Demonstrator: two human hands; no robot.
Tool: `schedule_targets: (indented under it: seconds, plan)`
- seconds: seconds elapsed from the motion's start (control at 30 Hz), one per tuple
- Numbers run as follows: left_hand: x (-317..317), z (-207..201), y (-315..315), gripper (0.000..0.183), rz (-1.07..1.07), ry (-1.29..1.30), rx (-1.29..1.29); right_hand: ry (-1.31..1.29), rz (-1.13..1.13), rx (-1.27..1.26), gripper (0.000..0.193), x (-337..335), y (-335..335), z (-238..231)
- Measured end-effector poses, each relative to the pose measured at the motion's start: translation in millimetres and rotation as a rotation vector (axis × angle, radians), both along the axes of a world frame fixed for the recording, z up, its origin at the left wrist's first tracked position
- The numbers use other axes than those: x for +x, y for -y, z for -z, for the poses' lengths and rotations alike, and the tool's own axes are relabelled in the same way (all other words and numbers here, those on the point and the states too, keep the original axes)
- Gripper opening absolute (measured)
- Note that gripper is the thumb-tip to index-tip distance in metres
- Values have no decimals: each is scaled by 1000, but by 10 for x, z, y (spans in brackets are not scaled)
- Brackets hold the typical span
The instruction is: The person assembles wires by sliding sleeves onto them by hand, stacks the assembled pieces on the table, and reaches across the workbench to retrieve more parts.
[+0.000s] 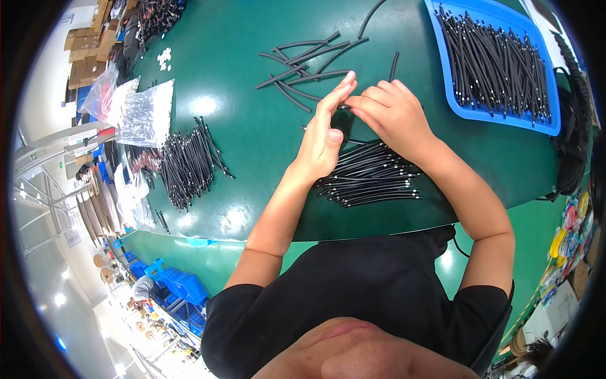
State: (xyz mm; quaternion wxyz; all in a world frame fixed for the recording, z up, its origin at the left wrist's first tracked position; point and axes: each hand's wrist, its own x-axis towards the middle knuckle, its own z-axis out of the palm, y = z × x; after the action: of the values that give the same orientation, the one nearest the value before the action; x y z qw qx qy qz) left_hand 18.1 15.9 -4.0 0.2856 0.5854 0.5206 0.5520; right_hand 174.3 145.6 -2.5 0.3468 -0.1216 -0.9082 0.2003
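My right hand [394, 117] has its thumb and forefinger pinched on the end of a short black tube, its dark tip showing just beside my left hand. My left hand [320, 139] is turned edge-on, its fingers stretched out straight and its palm toward the right hand. What lies against that palm is hidden. Beneath both hands is a pile of black cables [372, 180] with pale tips, lying roughly side by side on the green table [252, 208]. Beyond my fingers several loose black tubes [297, 66] are scattered, and one short tube [394, 66] stands apart above my right hand.
A blue tray [449, 95] full of black cables stands at the far right. On the left lie another cable bundle [189, 164], clear plastic bags [145, 117] and small white pieces [164, 59]. A black bag [571, 139] sits by the table's right edge.
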Motion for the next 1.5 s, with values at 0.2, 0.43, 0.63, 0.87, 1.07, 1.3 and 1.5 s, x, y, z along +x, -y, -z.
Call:
schedule_targets:
  seconds: [0.2,0.43,0.63,0.87,1.07,1.3,1.5]
  plan:
    - [-52,-136,31,40,-238,-252,13,-86,543,417,30,187,-412,-339]
    - [-9,-211,-8,24,54,-690,-99,-151,783,339,26,353,-825,-246]
    - [-24,-216,-4,19,74,-695,-114,-638,335,205,26,285,-524,-171]
    - [-18,-208,-3,16,70,-692,-106,-456,272,-130,19,161,-299,-150]
    - [-11,-209,-7,20,81,-708,-120,-437,317,-317,20,155,-277,-132]
    - [-22,-204,-18,21,79,-716,-110,-470,292,-288,20,103,-277,-53]
    - [-18,-214,-9,21,80,-716,-120,-489,295,-270,20,113,-272,-66]
